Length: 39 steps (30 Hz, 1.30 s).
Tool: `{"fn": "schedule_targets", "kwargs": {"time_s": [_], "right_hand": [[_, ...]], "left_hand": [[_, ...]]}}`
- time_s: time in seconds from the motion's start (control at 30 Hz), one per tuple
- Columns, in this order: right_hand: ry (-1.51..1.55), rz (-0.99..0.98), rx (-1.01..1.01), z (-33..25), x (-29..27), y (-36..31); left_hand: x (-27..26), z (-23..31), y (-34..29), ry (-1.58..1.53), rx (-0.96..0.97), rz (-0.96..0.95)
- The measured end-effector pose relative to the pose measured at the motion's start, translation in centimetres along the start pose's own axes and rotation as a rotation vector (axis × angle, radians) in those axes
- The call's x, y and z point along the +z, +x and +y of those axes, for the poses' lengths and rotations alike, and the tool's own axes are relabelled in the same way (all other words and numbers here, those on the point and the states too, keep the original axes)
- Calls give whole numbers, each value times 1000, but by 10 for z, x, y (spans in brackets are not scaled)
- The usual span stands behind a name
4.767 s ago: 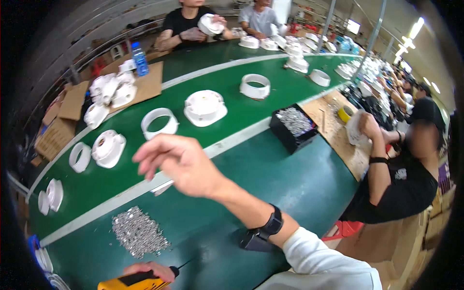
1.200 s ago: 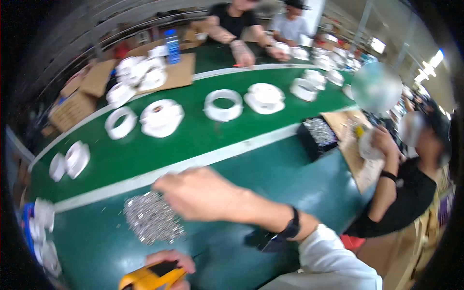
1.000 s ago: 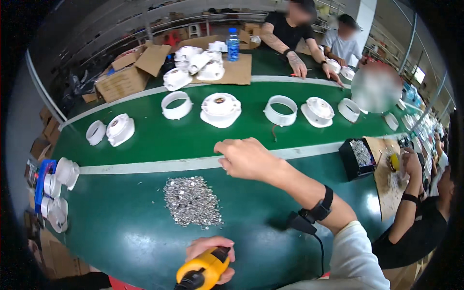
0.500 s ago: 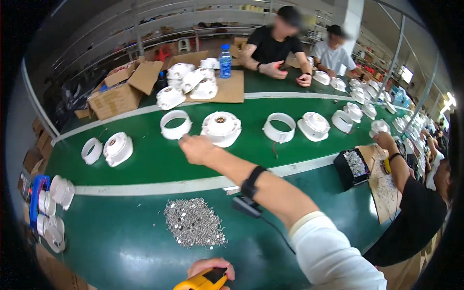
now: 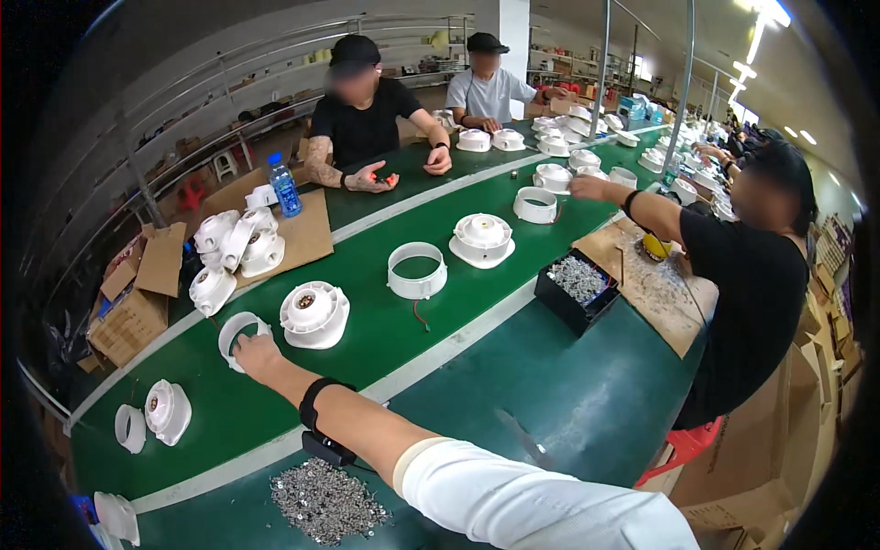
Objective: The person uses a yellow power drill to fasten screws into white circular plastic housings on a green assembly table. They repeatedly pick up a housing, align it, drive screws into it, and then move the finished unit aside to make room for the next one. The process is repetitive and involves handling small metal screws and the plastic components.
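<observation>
My right hand (image 5: 258, 356) reaches across the green belt from the lower right, a black band round its wrist. Its fingers close on the near rim of a white plastic ring (image 5: 225, 341), some of them inside the opening. The fingertips are partly hidden. Just right of the ring lies a round white housing (image 5: 314, 314) with a copper-coloured centre. Below my wrist, a heap of small screws (image 5: 327, 502) is spread on the green table. My left hand is outside the picture.
More rings (image 5: 417, 271) and housings (image 5: 481, 240) sit along the belt (image 5: 376, 316). A black bin of screws (image 5: 576, 286) stands by a co-worker (image 5: 742, 275) at right. Two more people sit across. White housings (image 5: 240, 240) and a blue bottle (image 5: 284, 188) stand on cardboard.
The view has swung right, so the belt's things appear further left. My right hand has gone from beside the ring to its rim. My left hand, with a yellow tool, has left the picture.
</observation>
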State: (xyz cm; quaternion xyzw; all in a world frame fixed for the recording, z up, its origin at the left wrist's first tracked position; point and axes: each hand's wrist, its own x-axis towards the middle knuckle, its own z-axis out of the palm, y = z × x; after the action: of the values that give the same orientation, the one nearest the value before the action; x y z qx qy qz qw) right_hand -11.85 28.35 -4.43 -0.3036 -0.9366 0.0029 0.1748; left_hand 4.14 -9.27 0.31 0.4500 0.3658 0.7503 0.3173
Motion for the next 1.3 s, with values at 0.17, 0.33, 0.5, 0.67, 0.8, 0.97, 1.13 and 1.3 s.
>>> {"fn": "schedule_targets", "kwargs": {"time_s": [0.17,0.33,0.5,0.67,0.8,0.97,1.13,1.3], "right_hand": [[-45,175,-72,6,-9,-39],[77,272,-148,13,-83,-109],[83,145,-192,29,-155,-224],[118,-88,-239,21,-164,-347],[169,-166,-246,14,-183,-378],[216,81,-110,11,-177,-363],[266,29,12,10,-142,-366],[359,-74,-43,4,-157,-374]], "left_hand": [[3,4,-2,2,-49,12],[1,3,2,2,0,-5],[4,3,5,-25,76,3],[6,4,7,29,60,39],[5,5,6,52,45,29],[12,11,9,95,39,27],[20,10,11,113,44,-44],[33,31,26,97,159,-5]]}}
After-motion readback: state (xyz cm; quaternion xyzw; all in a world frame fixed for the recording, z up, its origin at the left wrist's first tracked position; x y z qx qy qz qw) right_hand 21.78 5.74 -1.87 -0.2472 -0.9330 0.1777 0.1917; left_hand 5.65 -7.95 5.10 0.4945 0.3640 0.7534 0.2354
